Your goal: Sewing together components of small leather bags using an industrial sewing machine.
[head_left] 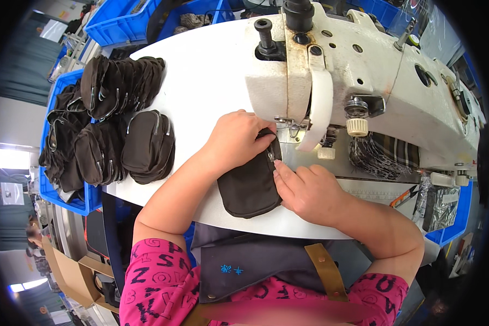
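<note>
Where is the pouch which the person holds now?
In the head view, the pouch is near the centre, over the white table by the sewing machine, left hand at its top, right hand at its right edge.

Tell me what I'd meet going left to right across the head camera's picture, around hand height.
Blue bin → dark pouch stack outside it → pouch being handled → right hand → clump of loose threads → another blue bin.
</note>
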`<act>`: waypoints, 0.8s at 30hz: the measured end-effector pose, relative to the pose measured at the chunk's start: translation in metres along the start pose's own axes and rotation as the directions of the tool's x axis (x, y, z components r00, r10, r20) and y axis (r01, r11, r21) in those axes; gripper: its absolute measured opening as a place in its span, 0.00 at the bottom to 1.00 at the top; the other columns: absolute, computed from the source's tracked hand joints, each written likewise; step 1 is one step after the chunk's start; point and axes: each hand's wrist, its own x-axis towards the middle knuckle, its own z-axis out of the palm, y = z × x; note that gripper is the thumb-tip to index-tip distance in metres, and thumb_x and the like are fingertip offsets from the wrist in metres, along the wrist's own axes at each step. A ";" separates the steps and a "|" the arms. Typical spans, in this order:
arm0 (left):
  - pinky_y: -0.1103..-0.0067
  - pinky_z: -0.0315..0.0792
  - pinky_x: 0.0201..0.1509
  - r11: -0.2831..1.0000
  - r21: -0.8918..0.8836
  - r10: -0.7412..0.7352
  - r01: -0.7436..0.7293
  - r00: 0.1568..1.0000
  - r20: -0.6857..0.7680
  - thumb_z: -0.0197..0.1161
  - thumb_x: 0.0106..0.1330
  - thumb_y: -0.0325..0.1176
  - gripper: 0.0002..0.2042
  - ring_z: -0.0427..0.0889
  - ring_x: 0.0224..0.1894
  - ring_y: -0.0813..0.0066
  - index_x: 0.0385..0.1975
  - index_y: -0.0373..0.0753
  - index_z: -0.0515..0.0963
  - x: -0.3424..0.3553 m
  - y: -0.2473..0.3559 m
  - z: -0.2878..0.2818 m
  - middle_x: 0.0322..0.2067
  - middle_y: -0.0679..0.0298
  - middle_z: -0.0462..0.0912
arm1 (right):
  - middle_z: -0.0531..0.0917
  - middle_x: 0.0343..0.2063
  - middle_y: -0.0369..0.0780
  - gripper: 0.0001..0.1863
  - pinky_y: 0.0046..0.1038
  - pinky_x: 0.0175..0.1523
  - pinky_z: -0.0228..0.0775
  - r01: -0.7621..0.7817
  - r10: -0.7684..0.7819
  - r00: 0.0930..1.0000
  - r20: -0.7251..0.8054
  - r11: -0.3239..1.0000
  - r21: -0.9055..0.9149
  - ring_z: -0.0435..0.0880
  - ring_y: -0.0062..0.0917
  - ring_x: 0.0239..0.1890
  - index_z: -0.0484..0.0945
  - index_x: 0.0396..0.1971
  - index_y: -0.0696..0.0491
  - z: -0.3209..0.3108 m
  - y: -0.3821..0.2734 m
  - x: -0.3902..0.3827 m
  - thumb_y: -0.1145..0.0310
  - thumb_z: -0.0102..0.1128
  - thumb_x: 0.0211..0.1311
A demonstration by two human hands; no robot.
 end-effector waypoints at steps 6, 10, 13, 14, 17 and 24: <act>0.64 0.78 0.44 0.999 0.048 0.018 -0.015 0.998 -0.052 0.70 0.62 0.36 0.06 0.85 0.37 0.54 0.34 0.42 0.85 -0.001 0.005 0.002 0.30 0.59 0.86 | 0.88 0.48 0.49 0.16 0.26 0.27 0.63 0.007 -0.007 1.000 0.000 1.000 -0.002 0.75 0.22 0.24 0.86 0.39 0.59 0.001 -0.001 0.000 0.68 0.66 0.50; 0.64 0.77 0.45 0.989 0.141 0.050 -0.033 0.992 -0.117 0.70 0.62 0.35 0.07 0.85 0.37 0.56 0.33 0.41 0.83 -0.002 0.006 0.003 0.32 0.59 0.85 | 0.87 0.48 0.49 0.16 0.25 0.27 0.64 0.000 0.001 1.000 0.030 1.000 -0.002 0.75 0.22 0.23 0.86 0.39 0.60 -0.002 -0.001 0.001 0.68 0.66 0.50; 0.64 0.77 0.47 0.988 0.144 -0.055 0.049 0.998 0.042 0.71 0.62 0.35 0.07 0.85 0.39 0.57 0.33 0.40 0.83 0.000 0.006 -0.002 0.34 0.58 0.86 | 0.87 0.50 0.49 0.18 0.25 0.27 0.64 0.001 -0.001 0.999 0.048 1.000 -0.006 0.75 0.22 0.23 0.86 0.40 0.60 -0.004 -0.001 0.002 0.67 0.68 0.49; 0.63 0.77 0.47 0.996 0.089 0.018 -0.016 1.000 -0.016 0.71 0.62 0.35 0.08 0.85 0.40 0.56 0.34 0.39 0.83 0.000 -0.001 0.003 0.34 0.57 0.86 | 0.87 0.51 0.49 0.19 0.26 0.27 0.64 0.000 0.001 0.998 0.059 1.000 -0.017 0.75 0.22 0.23 0.86 0.41 0.60 -0.005 -0.001 0.002 0.66 0.69 0.48; 0.61 0.77 0.47 0.991 -0.021 0.131 -0.134 0.985 -0.115 0.71 0.61 0.36 0.09 0.85 0.41 0.53 0.37 0.39 0.84 0.013 -0.018 0.013 0.35 0.56 0.86 | 0.85 0.55 0.49 0.26 0.26 0.27 0.66 -0.050 0.051 0.994 0.095 0.999 -0.017 0.77 0.23 0.25 0.84 0.47 0.60 -0.001 0.001 -0.001 0.64 0.73 0.45; 0.63 0.78 0.54 0.946 -0.137 0.281 -0.294 0.954 -0.107 0.70 0.61 0.34 0.14 0.85 0.50 0.52 0.47 0.46 0.85 0.061 -0.035 0.016 0.46 0.57 0.88 | 0.85 0.52 0.50 0.18 0.25 0.27 0.69 -0.135 0.142 0.983 0.116 0.989 -0.059 0.82 0.23 0.27 0.84 0.46 0.62 0.000 0.015 0.004 0.70 0.64 0.57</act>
